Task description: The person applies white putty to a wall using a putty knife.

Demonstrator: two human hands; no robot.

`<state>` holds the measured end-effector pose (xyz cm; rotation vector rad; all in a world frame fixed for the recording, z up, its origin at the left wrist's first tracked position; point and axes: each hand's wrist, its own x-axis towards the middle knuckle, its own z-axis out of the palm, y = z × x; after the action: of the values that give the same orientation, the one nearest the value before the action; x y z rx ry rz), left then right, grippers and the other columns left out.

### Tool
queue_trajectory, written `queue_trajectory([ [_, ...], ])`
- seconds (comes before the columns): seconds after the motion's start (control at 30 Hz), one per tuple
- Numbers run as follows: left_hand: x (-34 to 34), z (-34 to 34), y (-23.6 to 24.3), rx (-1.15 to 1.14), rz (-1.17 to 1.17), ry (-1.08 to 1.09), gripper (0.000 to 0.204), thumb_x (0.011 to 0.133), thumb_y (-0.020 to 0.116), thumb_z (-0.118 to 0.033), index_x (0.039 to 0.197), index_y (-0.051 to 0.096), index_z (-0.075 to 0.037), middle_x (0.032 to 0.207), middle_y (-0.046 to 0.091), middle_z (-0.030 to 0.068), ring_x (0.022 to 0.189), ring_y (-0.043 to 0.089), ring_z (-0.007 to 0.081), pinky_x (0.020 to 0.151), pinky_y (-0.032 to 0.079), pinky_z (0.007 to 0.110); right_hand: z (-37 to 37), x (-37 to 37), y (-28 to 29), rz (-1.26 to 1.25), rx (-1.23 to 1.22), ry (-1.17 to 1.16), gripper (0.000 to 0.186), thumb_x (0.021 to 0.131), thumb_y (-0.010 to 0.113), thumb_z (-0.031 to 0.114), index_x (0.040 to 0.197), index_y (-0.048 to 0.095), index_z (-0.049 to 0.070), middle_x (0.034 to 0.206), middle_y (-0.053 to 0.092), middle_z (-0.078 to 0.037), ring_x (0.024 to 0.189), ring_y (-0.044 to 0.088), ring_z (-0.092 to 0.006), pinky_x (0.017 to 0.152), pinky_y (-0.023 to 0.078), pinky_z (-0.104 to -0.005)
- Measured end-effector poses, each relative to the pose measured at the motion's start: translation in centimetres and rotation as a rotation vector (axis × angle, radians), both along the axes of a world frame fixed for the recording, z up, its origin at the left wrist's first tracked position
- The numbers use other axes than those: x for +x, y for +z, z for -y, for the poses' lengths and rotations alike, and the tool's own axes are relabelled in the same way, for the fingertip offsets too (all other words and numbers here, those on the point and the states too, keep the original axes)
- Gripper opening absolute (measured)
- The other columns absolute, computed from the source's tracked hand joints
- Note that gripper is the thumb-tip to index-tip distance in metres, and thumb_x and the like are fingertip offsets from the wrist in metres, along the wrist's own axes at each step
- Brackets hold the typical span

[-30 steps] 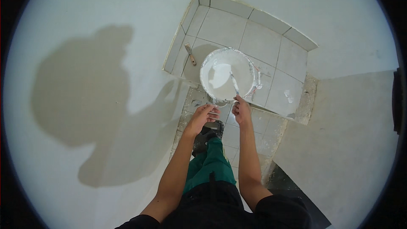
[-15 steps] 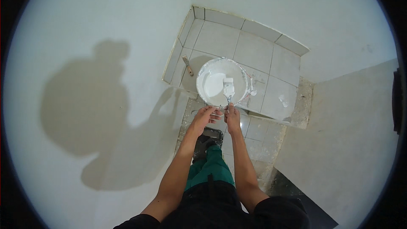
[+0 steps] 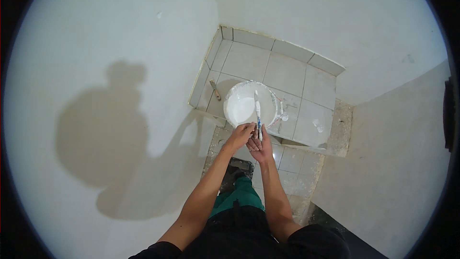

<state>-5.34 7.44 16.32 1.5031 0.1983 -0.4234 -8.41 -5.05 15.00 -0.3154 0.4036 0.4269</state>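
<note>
A paint-smeared paintbrush [image 3: 258, 108], its handle marked with blue, points away from me, seen edge-on over a bucket [image 3: 277, 100]. My right hand [image 3: 260, 150] cradles the handle from below, palm turned up, thumb on its right side. Beside it, my left hand [image 3: 239, 137] has its fingers bent in against the left side of the handle; their exact hold is partly hidden. White paint [image 3: 241, 110] lies inside the round bucket, whose rim is crusted with dried splashes.
The bucket stands on a raised tiled ledge [image 3: 287, 69] in a wall corner. To its left lies a scraper with a wooden handle [image 3: 216, 92]. Pale walls [image 3: 182, 33] rise around the ledge. Below are floor tiles [image 3: 290, 163] and a dark, paint-spotted object [image 3: 238, 170] by my foot.
The paintbrush has turned from its broad face to its narrow edge. My right palm has rolled upward, and my left fingers have come in to the handle. The view has shifted slightly.
</note>
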Motion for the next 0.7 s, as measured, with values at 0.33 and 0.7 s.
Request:
queue_trajectory([
  [0.33,0.6,1.6,2.7,0.048,0.114,0.046,0.034,0.099,0.058,-0.031,0.094,0.066,0.002,0.075,0.064,0.0043,0.062,0.057,0.0082,0.055,0.047,0.025,-2.6,-0.3,6.0,0.08,-0.86,-0.01,0.046,0.105,0.034,0.048,0.084,0.054,0.013,0.056,0.039,0.004,0.044,0.031,-0.0055,0.043,0.026,-0.022],
  [0.7,1.6,1.8,7.1,-0.071,0.003,-0.11,0.031,0.099,0.058,-0.026,0.102,0.067,0.003,0.083,0.067,0.003,0.074,0.059,0.0087,0.067,0.048,0.024,-0.4,-0.1,6.5,0.081,-0.659,0.009,0.043,0.106,0.036,0.043,0.083,0.052,0.011,0.062,0.045,0.004,0.048,0.037,-0.0057,0.044,0.028,-0.0234],
])
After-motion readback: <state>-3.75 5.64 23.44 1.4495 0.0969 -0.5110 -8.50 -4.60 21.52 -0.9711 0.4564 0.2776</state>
